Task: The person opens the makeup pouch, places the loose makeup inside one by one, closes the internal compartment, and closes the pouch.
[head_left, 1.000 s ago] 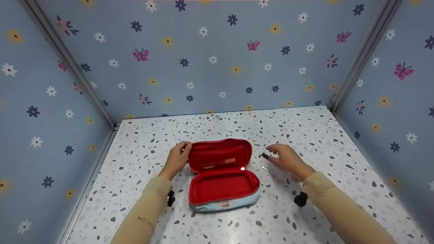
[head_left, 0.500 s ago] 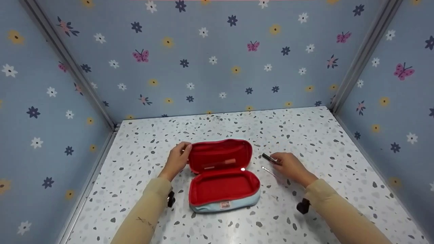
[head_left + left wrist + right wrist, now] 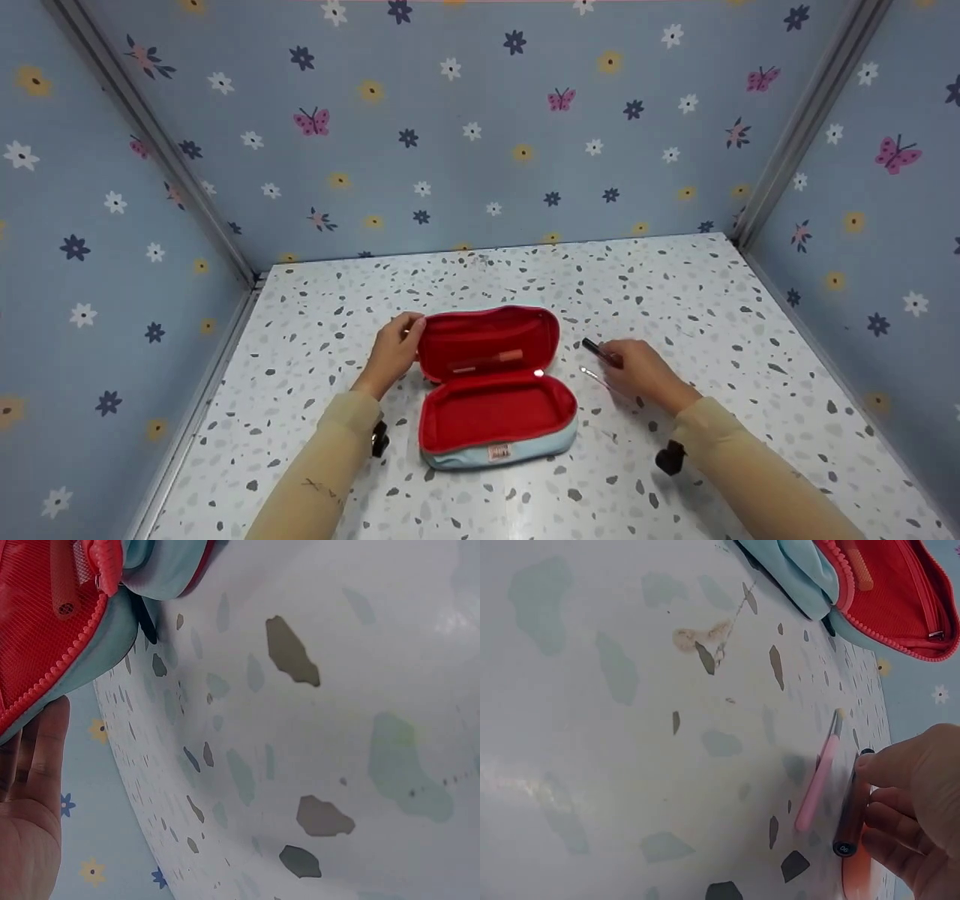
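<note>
My left hand (image 3: 396,346) grips the left edge of the raised lid (image 3: 487,337) of a light blue zip pouch (image 3: 517,450) with a red lining; its fingers (image 3: 49,746) lie behind the lid in the left wrist view. My right hand (image 3: 641,371) pinches a slim, dark tube with a black cap, seemingly a lip gloss tube (image 3: 851,814), low over the table. A pink-handled brush (image 3: 817,784) lies beside it. Partly hidden under the right hand is an orange object (image 3: 856,870). An orange-tipped item (image 3: 510,355) sits in the lid's mesh pocket.
The pouch's red lower half (image 3: 491,412) faces up. Beneath everything is a white speckled table (image 3: 345,300). Blue flower-patterned panels (image 3: 480,135) enclose the back and sides. A black device (image 3: 671,456) is at the right wrist.
My right hand's fingers have closed on the dark tube, and the hand has drawn slightly nearer to me. My left hand and the pouch have stayed put.
</note>
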A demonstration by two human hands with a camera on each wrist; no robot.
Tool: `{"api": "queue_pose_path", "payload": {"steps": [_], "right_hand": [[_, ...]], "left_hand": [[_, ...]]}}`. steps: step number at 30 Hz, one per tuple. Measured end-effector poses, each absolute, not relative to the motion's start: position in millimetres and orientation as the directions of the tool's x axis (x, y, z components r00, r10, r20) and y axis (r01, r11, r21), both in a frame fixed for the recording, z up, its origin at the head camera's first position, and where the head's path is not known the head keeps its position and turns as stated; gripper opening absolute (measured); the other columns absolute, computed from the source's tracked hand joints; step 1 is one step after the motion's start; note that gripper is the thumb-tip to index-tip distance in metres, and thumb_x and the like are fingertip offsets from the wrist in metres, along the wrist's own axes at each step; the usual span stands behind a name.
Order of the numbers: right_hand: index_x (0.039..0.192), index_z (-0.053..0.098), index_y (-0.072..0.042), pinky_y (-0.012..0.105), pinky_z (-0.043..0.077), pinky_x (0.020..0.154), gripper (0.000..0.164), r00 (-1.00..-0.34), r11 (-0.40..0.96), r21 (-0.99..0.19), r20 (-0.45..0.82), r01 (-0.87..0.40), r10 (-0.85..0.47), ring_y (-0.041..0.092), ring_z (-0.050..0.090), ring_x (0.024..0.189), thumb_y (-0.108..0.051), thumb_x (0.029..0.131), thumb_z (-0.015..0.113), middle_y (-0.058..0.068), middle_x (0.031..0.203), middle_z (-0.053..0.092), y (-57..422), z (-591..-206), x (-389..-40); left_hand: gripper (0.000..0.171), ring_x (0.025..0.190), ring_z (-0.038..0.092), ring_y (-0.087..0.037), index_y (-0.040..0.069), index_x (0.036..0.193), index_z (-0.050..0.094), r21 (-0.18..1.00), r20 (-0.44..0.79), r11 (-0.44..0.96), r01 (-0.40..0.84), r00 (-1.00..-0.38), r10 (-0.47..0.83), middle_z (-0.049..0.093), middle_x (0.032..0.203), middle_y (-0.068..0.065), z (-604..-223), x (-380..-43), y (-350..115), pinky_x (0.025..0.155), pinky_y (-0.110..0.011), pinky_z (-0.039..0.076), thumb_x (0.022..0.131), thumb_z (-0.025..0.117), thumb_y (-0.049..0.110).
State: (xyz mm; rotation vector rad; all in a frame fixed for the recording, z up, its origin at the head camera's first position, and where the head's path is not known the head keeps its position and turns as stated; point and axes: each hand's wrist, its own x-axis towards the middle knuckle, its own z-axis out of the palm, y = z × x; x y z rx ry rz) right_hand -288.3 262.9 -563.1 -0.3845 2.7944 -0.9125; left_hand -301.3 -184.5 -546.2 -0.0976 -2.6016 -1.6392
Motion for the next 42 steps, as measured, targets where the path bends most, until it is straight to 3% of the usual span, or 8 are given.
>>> {"api": "queue_pose_path", "payload": {"steps": [8, 14, 28, 35, 42], "right_hand": [[0.124, 0.078, -0.004, 0.048, 0.061, 0.094, 0.032, -0.956, 0.814, -0.554, -0.106, -0.173, -0.275, 0.024, 0.068, 0.097, 0.000, 0.092, 0.073, 0.011, 0.110, 0.075, 260.8, -564.1, -288.7], [0.121, 0.080, -0.001, 0.047, 0.060, 0.089, 0.031, -0.950, 0.841, -0.499, -0.099, -0.211, -0.297, 0.023, 0.066, 0.092, 0.001, 0.090, 0.075, 0.010, 0.102, 0.072, 261.8, -566.2, -289.5], [0.099, 0.083, -0.009, 0.034, 0.051, 0.069, 0.016, -0.950, 0.866, -0.458, -0.124, -0.201, -0.286, 0.018, 0.060, 0.076, -0.001, 0.090, 0.072, 0.004, 0.087, 0.068, 261.1, -564.8, -286.9], [0.110, 0.083, -0.007, 0.045, 0.060, 0.087, 0.021, -0.959, 0.864, -0.472, -0.119, -0.174, -0.258, 0.022, 0.069, 0.089, -0.001, 0.092, 0.073, 0.006, 0.100, 0.077, 262.2, -556.5, -288.1], [0.114, 0.082, -0.003, 0.053, 0.062, 0.097, 0.022, -0.960, 0.835, -0.509, -0.056, -0.208, -0.273, 0.031, 0.076, 0.102, 0.000, 0.095, 0.072, 0.013, 0.107, 0.081, 262.1, -541.8, -290.6]], "left_hand": [[0.034, 0.091, 0.069, -0.020, 0.004, 0.132, 0.070, 0.889, 0.096, 0.448, 0.096, -0.995, 0.023, 0.075, 0.115, -0.016, -544.8, -301.9, -183.7, 0.072, -0.028, 0.062, 0.116, 0.053, 0.028], [0.033, 0.089, 0.069, -0.018, 0.004, 0.130, 0.070, 0.893, 0.097, 0.440, 0.096, -0.995, 0.019, 0.074, 0.114, -0.015, -545.8, -301.8, -184.0, 0.072, -0.030, 0.063, 0.116, 0.053, 0.028], [0.031, 0.085, 0.067, -0.018, 0.004, 0.128, 0.071, 0.896, 0.114, 0.429, 0.113, -0.993, 0.022, 0.074, 0.110, -0.015, -547.3, -302.4, -184.1, 0.069, -0.028, 0.060, 0.116, 0.054, 0.026], [0.031, 0.088, 0.070, -0.019, 0.004, 0.127, 0.071, 0.903, 0.106, 0.417, 0.107, -0.994, 0.026, 0.074, 0.112, -0.016, -547.3, -303.8, -183.0, 0.076, -0.041, 0.066, 0.116, 0.053, 0.028], [0.029, 0.086, 0.069, -0.018, 0.004, 0.126, 0.071, 0.906, 0.106, 0.411, 0.102, -0.994, 0.012, 0.073, 0.109, -0.016, -548.0, -304.0, -183.0, 0.069, -0.029, 0.063, 0.116, 0.054, 0.025]]}}
